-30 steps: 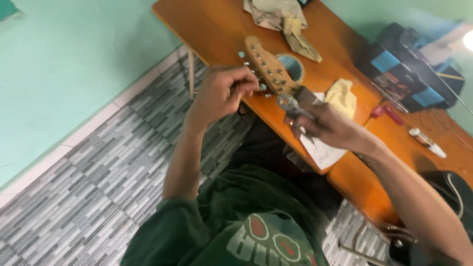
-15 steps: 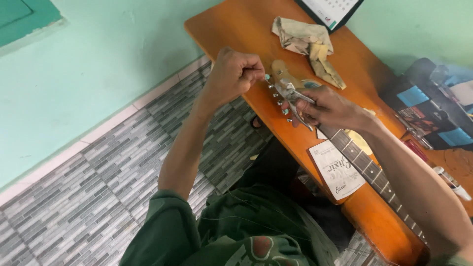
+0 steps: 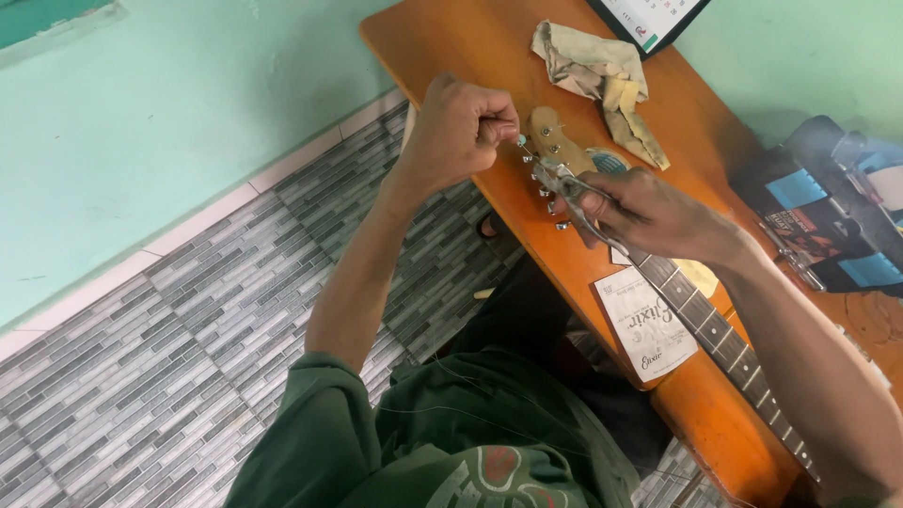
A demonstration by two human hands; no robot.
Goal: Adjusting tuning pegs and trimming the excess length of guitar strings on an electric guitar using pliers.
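An electric guitar's neck (image 3: 705, 325) lies along an orange wooden table (image 3: 470, 47), its headstock (image 3: 553, 141) toward the far end. My left hand (image 3: 461, 127) is closed in a fist at the headstock's edge, its fingertips pinched on a tuning peg (image 3: 522, 141). My right hand (image 3: 649, 212) rests over the neck just behind the headstock and grips a small metal pliers-like tool (image 3: 569, 183) that points at the tuners. Thin guitar strings are hard to see.
A crumpled beige cloth (image 3: 597, 71) lies beyond the headstock. A white paper packet (image 3: 649, 325) sits beside the neck. A dark box with blue patches (image 3: 828, 216) stands at the right. Grey patterned floor tiles (image 3: 188, 357) and a green wall (image 3: 141, 141) lie left.
The view has shifted so the table sits lower and nearer. My left hand went from the tuners on the headstock's side to its top peg; my right hand keeps the tool.
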